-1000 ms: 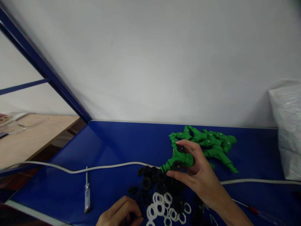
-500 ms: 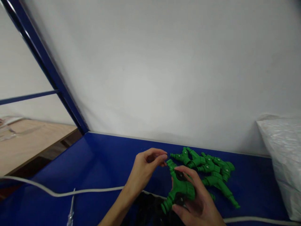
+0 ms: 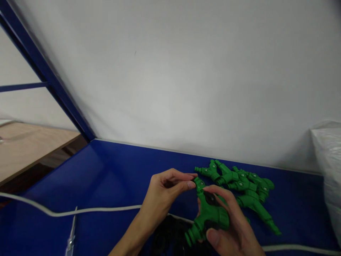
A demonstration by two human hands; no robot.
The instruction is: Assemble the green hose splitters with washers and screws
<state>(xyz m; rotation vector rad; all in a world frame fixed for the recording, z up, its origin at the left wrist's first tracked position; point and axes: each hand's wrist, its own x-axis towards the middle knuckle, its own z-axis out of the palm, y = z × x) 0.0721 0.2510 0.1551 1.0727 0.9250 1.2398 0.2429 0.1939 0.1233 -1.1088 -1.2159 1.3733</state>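
My right hand (image 3: 231,220) is closed around a green Y-shaped hose splitter (image 3: 210,213) with black knobs. One ribbed end of the splitter points up and away, another toward the lower left. At the upper end, my left hand (image 3: 170,186) is pinched, thumb and forefinger together at the ribbed tip. Whatever lies between those fingertips is too small to make out. Behind my right hand, several more green hose splitters (image 3: 245,188) lie piled on the blue tabletop (image 3: 119,170). Below my hands sit dark black pieces (image 3: 170,234), their shapes unclear.
A white cable (image 3: 103,209) runs across the table under my forearm. A pointed metal tool, like tweezers, (image 3: 71,234) lies at the lower left. Clear plastic wrapping (image 3: 329,170) stands at the right. A white wall (image 3: 170,89) rises behind the table.
My left fingertips have moved right and now meet the splitter's upper tip, where a gap was before. My right hand still holds the splitter. The whole view has shifted slightly.
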